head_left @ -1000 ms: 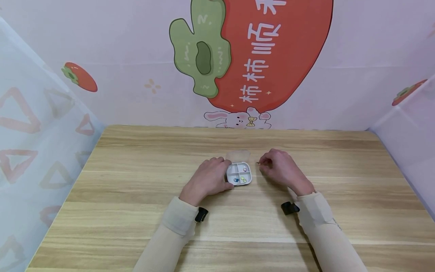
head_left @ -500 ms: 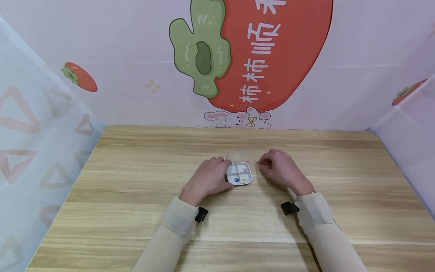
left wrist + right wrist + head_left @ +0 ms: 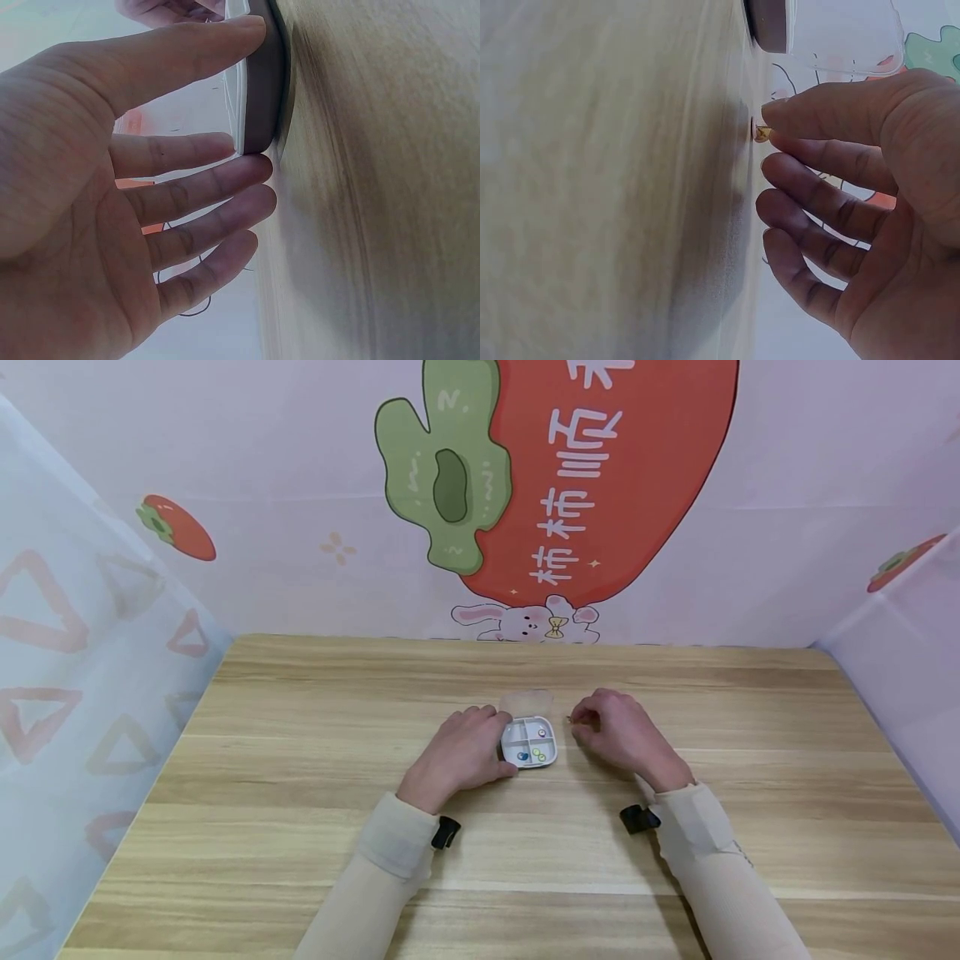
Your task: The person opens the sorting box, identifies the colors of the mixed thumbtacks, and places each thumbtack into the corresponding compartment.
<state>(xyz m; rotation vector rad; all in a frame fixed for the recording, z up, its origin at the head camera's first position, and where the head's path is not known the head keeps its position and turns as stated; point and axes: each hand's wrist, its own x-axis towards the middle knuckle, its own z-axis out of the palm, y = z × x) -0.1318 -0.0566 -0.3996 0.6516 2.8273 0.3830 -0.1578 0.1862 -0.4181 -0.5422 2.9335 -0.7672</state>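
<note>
A small white four-compartment case (image 3: 517, 732) lies on the table with its clear lid (image 3: 527, 702) folded back. Several tiny coloured pieces, blue, green-yellow and purple, sit in three of its compartments. My left hand (image 3: 467, 747) holds the case at its left side, thumb on the near edge and index finger on the far one; in the left wrist view, the case's dark side wall (image 3: 264, 90) shows between them. To the right of the case, my right hand (image 3: 618, 731) pinches a tiny gold-coloured piece (image 3: 762, 133) between thumb and index finger, just at the tabletop. Its exact kind is too small to tell.
The wood-grain table (image 3: 300, 710) runs back to a printed cloth wall (image 3: 300, 577) behind the case. More printed cloth hangs on both sides. Black wrist straps (image 3: 445, 832) show at both sleeves.
Both hands and the case stay in place, apart from a very slight shift of the whole view. The right fingers keep their pinch on the tiny gold-coloured piece.
</note>
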